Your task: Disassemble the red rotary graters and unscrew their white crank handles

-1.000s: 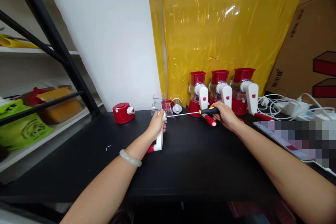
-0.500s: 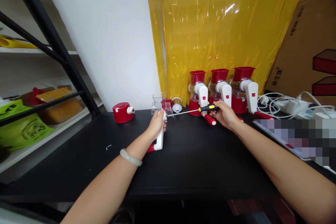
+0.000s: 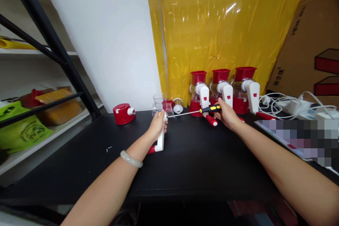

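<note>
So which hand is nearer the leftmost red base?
Left. The left hand, gripping the crank, is right of the red base; the right hand, holding the screwdriver, is farther right.

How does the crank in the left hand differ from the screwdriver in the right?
Colour: the crank is white and red; the screwdriver is black and yellow with a metal shaft.
Shape: the crank bends at its lower end; the screwdriver is straight.
Pose: the crank runs mostly up and down in the picture; the screwdriver runs across it.
Shared: both are held, one in the left hand, one in the right hand.
</note>
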The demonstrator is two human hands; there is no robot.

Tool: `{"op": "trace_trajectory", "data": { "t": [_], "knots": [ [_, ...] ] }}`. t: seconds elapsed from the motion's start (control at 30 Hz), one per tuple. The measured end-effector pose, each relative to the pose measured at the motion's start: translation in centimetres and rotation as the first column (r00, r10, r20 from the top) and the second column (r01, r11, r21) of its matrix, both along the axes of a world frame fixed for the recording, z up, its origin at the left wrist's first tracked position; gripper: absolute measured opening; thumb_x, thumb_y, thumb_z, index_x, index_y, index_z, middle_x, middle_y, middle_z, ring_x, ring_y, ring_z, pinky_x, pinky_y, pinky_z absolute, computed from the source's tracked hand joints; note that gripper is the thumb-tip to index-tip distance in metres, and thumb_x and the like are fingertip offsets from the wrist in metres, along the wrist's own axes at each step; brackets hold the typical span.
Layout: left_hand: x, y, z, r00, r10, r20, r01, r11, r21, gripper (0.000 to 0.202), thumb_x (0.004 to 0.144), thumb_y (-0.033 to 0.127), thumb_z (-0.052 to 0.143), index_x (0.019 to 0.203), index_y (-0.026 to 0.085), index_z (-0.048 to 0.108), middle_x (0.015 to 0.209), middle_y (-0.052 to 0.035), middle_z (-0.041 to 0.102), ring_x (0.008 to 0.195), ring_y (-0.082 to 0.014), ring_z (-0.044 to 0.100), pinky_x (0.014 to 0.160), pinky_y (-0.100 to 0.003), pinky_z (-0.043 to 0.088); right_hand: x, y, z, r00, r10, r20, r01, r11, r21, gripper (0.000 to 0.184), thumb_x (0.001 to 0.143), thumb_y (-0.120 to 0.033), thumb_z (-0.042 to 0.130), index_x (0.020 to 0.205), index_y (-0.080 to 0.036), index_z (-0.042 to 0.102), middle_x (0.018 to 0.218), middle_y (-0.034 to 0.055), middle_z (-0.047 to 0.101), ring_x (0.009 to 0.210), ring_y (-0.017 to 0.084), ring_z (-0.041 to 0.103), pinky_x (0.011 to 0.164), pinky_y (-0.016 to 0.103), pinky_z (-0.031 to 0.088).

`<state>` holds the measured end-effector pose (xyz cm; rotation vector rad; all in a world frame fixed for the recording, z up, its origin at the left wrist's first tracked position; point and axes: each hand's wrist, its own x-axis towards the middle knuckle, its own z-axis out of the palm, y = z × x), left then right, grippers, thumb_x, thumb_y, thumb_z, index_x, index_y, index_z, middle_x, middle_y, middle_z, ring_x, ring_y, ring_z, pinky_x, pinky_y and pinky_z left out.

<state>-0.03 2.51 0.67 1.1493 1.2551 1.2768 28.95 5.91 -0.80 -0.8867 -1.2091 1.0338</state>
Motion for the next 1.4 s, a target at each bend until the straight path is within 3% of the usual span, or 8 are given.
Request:
{"op": "trace_trajectory", "data": {
  "t": [0.17,0.4,0.73,0.83,0.97,1.13,1.4],
  "knots": [
    [0.12,-0.10,0.22,1.000,0.005,0.003,-0.005,1.000,-0.014,0.029,0.094,0.049,0.045,0.085,0.022,0.041,0.060,0.0057,0.047,0.038,-0.0069,0.040,0.035,-0.016,0.032,-0.27,-0.62,0.29,0.994,0.019,-0.107,-0.025,0.998,-0.056,0.035,0.082,-0.046,0.065,0.070,-0.024,0.040,0.036,-0.0099,0.032,0.034,0.008,0.031,0.044,0.024,0.038],
    [0.09,-0.14,0.29,1.000,0.017,0.017,-0.017,1.000,0.000,0.028,0.094,0.048,0.044,0.085,0.022,0.041,0.061,0.0057,0.047,0.038,-0.0063,0.040,0.035,-0.015,0.033,-0.46,-0.41,0.37,0.977,0.012,-0.212,-0.043,0.989,-0.142,0.017,0.075,-0.030,0.061,0.070,-0.023,0.046,0.042,-0.0057,0.039,0.039,0.010,0.037,0.043,0.023,0.034],
    [0.03,0.27,0.14,0.999,0.008,0.037,-0.008,1.000,0.009,0.028,0.094,0.048,0.044,0.084,0.022,0.041,0.060,0.0060,0.047,0.037,-0.0070,0.040,0.034,-0.016,0.032,0.16,-0.53,0.50,0.981,0.040,-0.188,-0.061,0.992,-0.107,0.011,0.068,-0.027,0.059,0.070,-0.022,0.049,0.053,-0.0025,0.050,0.042,0.011,0.041,0.045,0.025,0.037],
    [0.01,0.19,0.24,0.999,0.003,0.041,-0.004,1.000,0.014,0.028,0.094,0.048,0.044,0.084,0.022,0.041,0.059,0.0058,0.047,0.038,-0.0071,0.039,0.035,-0.016,0.032,0.07,-0.33,0.47,0.986,-0.003,-0.166,-0.018,0.992,-0.124,0.021,0.076,-0.039,0.059,0.070,-0.022,0.048,0.050,-0.0027,0.049,0.041,0.010,0.041,0.043,0.025,0.036],
    [-0.01,0.23,0.24,0.998,0.008,0.059,-0.008,1.000,0.003,0.030,0.092,0.051,0.046,0.084,0.022,0.041,0.059,0.0062,0.046,0.037,-0.0068,0.039,0.035,-0.016,0.032,-0.15,-0.30,0.42,0.998,-0.043,-0.037,0.039,0.994,-0.104,0.038,0.083,-0.058,0.054,0.069,-0.023,0.048,0.038,-0.0061,0.034,0.035,0.010,0.032,0.039,0.024,0.034],
    [-0.09,0.37,0.06,0.998,-0.002,0.058,0.002,1.000,0.011,0.032,0.091,0.052,0.048,0.084,0.022,0.041,0.059,0.0060,0.047,0.038,-0.0069,0.039,0.035,-0.015,0.032,-0.14,-0.47,0.31,0.996,-0.092,0.001,0.091,0.989,-0.117,0.035,0.075,-0.048,0.069,0.067,-0.024,0.045,0.039,-0.0091,0.033,0.034,0.007,0.030,0.037,0.022,0.034],
    [0.10,-0.07,0.26,0.999,-0.005,0.045,0.005,1.000,0.004,0.029,0.093,0.049,0.046,0.084,0.022,0.040,0.060,0.0056,0.047,0.038,-0.0067,0.039,0.035,-0.016,0.032,0.06,-0.05,0.07,0.996,-0.043,-0.078,0.038,0.998,-0.057,0.023,0.072,-0.034,0.068,0.070,-0.023,0.048,0.047,-0.0061,0.046,0.039,0.009,0.039,0.040,0.022,0.037]
  ]
}}
